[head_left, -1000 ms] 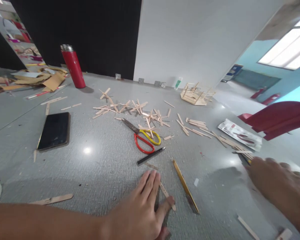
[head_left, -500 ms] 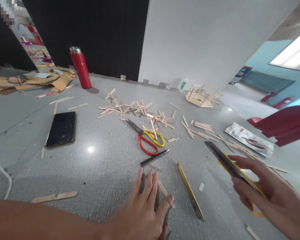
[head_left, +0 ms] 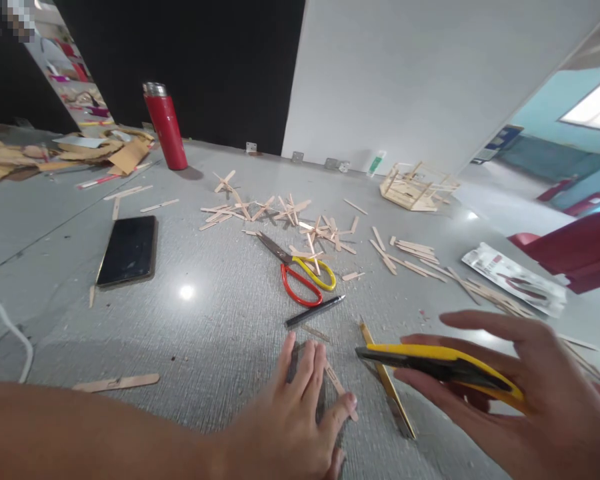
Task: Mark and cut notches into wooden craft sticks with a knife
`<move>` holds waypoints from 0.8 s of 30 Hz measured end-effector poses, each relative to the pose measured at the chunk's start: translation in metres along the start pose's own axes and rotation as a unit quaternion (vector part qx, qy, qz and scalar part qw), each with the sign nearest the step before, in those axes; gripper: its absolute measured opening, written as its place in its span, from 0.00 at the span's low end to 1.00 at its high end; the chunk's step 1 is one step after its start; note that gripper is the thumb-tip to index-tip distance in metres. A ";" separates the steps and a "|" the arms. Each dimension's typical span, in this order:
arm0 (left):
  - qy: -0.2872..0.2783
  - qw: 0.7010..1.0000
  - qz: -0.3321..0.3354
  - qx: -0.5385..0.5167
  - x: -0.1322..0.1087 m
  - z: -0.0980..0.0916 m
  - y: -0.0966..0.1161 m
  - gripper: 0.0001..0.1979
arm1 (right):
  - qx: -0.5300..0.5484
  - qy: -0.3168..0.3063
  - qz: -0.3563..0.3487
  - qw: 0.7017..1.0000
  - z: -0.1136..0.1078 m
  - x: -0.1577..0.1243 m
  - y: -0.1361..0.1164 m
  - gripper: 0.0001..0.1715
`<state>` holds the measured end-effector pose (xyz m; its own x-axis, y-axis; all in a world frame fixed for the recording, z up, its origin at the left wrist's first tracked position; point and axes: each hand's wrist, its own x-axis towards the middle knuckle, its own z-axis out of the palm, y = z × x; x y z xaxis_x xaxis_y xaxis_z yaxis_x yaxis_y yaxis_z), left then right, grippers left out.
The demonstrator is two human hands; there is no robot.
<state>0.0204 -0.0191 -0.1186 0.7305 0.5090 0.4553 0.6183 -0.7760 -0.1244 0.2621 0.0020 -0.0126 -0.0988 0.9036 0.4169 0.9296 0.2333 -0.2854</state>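
Observation:
My left hand (head_left: 300,413) lies palm down on the grey table, fingers stretched out. Its thumb tip and index finger touch a slotted wooden craft stick (head_left: 336,380), keeping it flat. In my right hand (head_left: 525,380) is a yellow and black utility knife (head_left: 440,367), held above the table with its tip pointing left and the index finger raised off it. Below the knife's tip lies a slim gold-coloured tool (head_left: 387,380), partly covered by it. A black pen (head_left: 315,311) rests beyond my left fingertips, beside scissors (head_left: 300,267) with one red and one yellow handle.
Loose craft sticks (head_left: 290,213) are scattered mid-table, more (head_left: 500,297) at the right near a white packet (head_left: 515,280). A small wooden frame model (head_left: 417,189) stands at the back. To the left are a phone (head_left: 129,251), a red flask (head_left: 166,130), cardboard scraps (head_left: 130,155) and a white cable (head_left: 17,337).
My right hand has moved left and turned the knife from pointing up-left to pointing left, over the gold-coloured tool. My left hand stays on the stick. The view has shifted slightly.

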 end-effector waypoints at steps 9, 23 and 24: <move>-0.005 1.000 0.012 -0.006 -0.001 -0.002 -0.001 0.27 | 0.183 -0.126 -0.022 0.975 0.024 0.026 0.005 0.12; -0.028 0.998 0.037 -0.034 0.003 -0.001 -0.006 0.33 | 0.282 -0.241 0.075 0.926 0.060 -0.010 -0.001 0.22; -0.026 0.998 0.034 -0.036 0.003 0.000 -0.007 0.33 | 0.285 -0.242 0.082 0.924 0.063 -0.012 -0.001 0.21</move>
<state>0.0188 -0.0123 -0.1166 0.7860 0.4709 0.4005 0.5451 -0.8335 -0.0897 0.2403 0.0134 -0.0716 -0.2493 0.9661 -0.0673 0.6216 0.1063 -0.7761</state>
